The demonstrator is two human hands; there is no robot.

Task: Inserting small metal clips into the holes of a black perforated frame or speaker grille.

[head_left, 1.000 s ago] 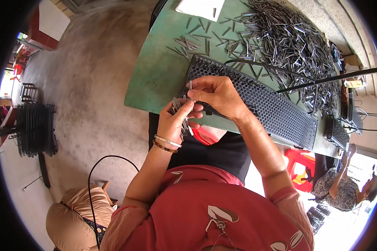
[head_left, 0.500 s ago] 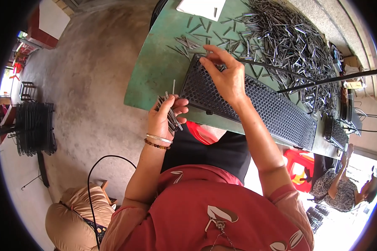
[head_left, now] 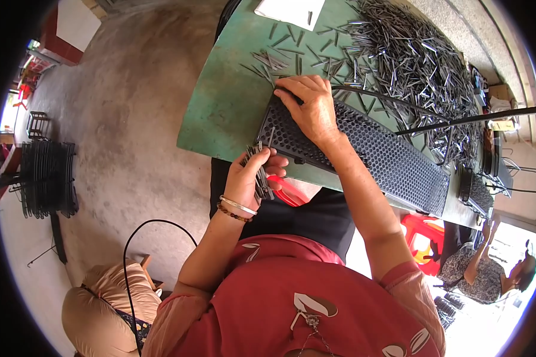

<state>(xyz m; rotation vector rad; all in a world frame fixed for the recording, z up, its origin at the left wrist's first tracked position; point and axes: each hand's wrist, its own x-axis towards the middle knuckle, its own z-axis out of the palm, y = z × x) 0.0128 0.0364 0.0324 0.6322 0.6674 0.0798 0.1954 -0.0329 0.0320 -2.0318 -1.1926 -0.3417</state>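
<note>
My left hand (head_left: 247, 178) is closed round a bundle of thin dark metal strips (head_left: 263, 185), beside the left end of a long black tray (head_left: 387, 154) full of round holes. One strip pokes up beyond the thumb. My right hand (head_left: 311, 110) is over the tray's far left corner, thumb and fingers drawn together and pointing down. Whatever lies between those fingertips is hidden. The tray rests slanting along the near edge of a green table (head_left: 211, 104).
A large heap of similar strips (head_left: 420, 59) covers the table's far right, with scattered ones nearer. White paper (head_left: 292, 11) lies at the far edge. A black cable (head_left: 458, 122) crosses above the tray. Red stools (head_left: 423, 238) stand below; another person (head_left: 476, 271) sits at right.
My right hand has come down onto the tray's far left corner, its fingers drawing in. My left hand has moved right and slightly down with the strips, closer to the tray.
</note>
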